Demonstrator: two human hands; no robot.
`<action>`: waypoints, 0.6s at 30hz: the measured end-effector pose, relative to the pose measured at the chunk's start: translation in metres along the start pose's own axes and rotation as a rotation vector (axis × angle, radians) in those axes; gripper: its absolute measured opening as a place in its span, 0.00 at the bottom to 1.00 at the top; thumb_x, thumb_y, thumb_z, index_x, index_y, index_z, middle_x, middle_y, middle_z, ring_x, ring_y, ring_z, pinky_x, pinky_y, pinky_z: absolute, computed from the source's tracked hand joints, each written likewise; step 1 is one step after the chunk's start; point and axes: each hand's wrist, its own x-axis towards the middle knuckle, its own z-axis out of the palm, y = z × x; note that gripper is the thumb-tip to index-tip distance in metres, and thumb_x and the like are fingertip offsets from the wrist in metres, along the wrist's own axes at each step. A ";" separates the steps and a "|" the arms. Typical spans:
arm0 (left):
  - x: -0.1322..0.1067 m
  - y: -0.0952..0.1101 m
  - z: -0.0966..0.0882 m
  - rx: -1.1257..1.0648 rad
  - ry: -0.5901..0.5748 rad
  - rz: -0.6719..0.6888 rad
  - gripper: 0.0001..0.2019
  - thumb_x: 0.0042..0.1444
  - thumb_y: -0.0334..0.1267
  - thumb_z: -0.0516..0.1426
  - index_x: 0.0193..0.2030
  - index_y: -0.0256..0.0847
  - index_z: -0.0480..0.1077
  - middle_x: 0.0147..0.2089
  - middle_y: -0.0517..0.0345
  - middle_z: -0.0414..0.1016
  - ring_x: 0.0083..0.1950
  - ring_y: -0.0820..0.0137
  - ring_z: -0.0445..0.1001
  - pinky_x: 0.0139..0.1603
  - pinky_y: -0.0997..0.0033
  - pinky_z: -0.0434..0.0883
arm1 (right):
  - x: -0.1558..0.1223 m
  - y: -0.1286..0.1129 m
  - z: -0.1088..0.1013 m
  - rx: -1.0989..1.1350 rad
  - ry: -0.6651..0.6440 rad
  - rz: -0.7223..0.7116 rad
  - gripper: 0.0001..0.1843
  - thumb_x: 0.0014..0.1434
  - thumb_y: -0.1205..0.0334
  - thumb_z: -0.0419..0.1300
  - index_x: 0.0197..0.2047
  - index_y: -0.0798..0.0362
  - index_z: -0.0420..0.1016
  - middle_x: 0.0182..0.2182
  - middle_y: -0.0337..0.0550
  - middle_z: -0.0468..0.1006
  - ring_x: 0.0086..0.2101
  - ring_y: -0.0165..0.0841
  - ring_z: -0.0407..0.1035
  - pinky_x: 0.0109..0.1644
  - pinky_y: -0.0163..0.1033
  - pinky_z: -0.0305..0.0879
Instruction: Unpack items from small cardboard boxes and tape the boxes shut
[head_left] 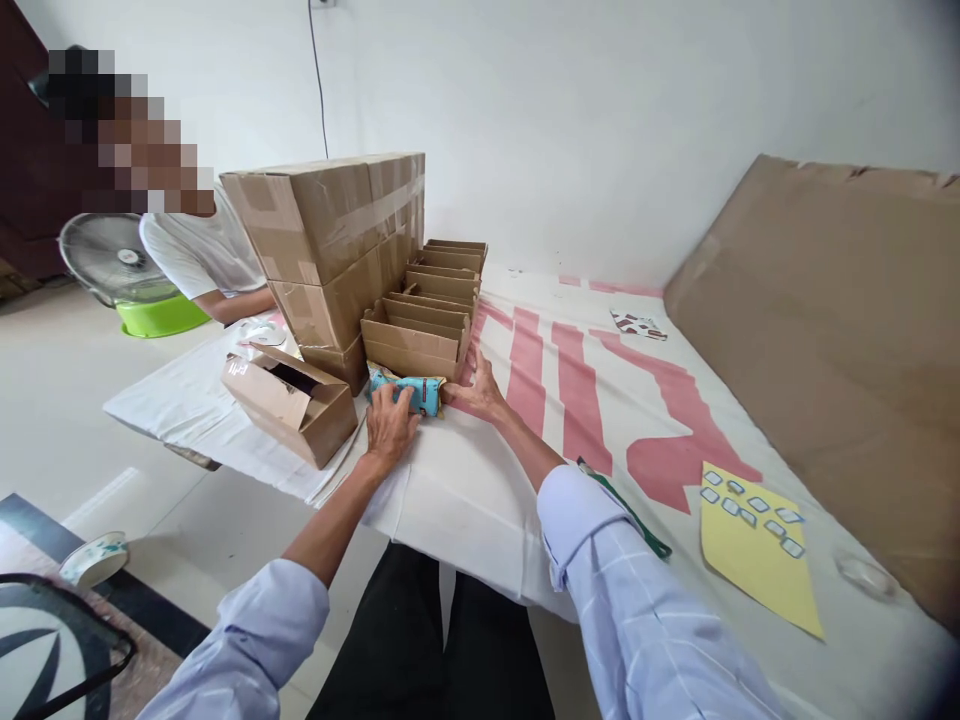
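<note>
A small teal packet (420,391) lies on the white and red cloth (480,480) just in front of a row of open cardboard boxes (424,320). My left hand (390,420) rests on the packet's left end with its fingers curled over it. My right hand (474,392) lies at the packet's right end, fingers spread and touching both the packet and the nearest open box.
A stack of taped cardboard cartons (337,240) stands left of the open boxes. A loose open box (289,400) lies at the table's left edge. A yellow sticker sheet (757,540) and tape roll (862,575) lie right. Another person's arm (232,300) and a fan (112,255) are behind.
</note>
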 end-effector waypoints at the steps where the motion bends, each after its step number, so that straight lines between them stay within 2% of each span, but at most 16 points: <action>1: -0.002 0.002 0.006 -0.014 0.006 -0.003 0.25 0.68 0.41 0.62 0.71 0.45 0.71 0.72 0.36 0.68 0.73 0.40 0.66 0.67 0.42 0.72 | -0.011 0.001 -0.003 -0.009 -0.002 0.016 0.66 0.51 0.51 0.78 0.84 0.49 0.48 0.78 0.61 0.58 0.77 0.58 0.54 0.81 0.67 0.54; 4: 0.001 0.009 0.020 -0.015 0.006 -0.010 0.30 0.68 0.41 0.63 0.76 0.43 0.68 0.77 0.33 0.64 0.79 0.37 0.60 0.70 0.38 0.70 | -0.047 0.001 -0.012 -0.041 -0.035 0.015 0.58 0.57 0.49 0.74 0.83 0.46 0.53 0.78 0.59 0.60 0.76 0.56 0.57 0.80 0.65 0.57; 7: 0.005 0.010 0.027 0.019 -0.042 0.000 0.35 0.67 0.38 0.63 0.80 0.41 0.64 0.81 0.32 0.61 0.85 0.37 0.52 0.73 0.36 0.69 | -0.090 -0.003 -0.022 -0.109 -0.083 -0.009 0.49 0.61 0.48 0.71 0.81 0.45 0.60 0.77 0.57 0.63 0.76 0.53 0.58 0.80 0.63 0.59; 11: 0.000 0.007 0.034 0.028 -0.052 -0.022 0.36 0.70 0.41 0.62 0.83 0.47 0.61 0.86 0.34 0.53 0.87 0.35 0.48 0.72 0.30 0.70 | -0.148 -0.013 -0.039 -0.172 -0.106 -0.041 0.42 0.66 0.47 0.67 0.79 0.42 0.63 0.76 0.53 0.66 0.74 0.51 0.63 0.76 0.60 0.68; 15: 0.000 0.008 0.050 -0.008 0.007 -0.055 0.34 0.72 0.43 0.60 0.83 0.52 0.62 0.86 0.35 0.52 0.86 0.33 0.49 0.70 0.27 0.72 | -0.201 -0.017 -0.066 -0.295 -0.002 -0.102 0.36 0.71 0.49 0.63 0.79 0.41 0.64 0.74 0.50 0.69 0.72 0.49 0.67 0.76 0.59 0.69; 18: 0.008 0.006 0.067 -0.049 0.089 -0.056 0.32 0.72 0.41 0.60 0.81 0.52 0.65 0.85 0.35 0.54 0.86 0.32 0.51 0.72 0.28 0.71 | -0.237 -0.004 -0.094 -0.434 0.103 -0.125 0.32 0.73 0.50 0.59 0.77 0.44 0.66 0.73 0.51 0.72 0.71 0.49 0.68 0.75 0.57 0.70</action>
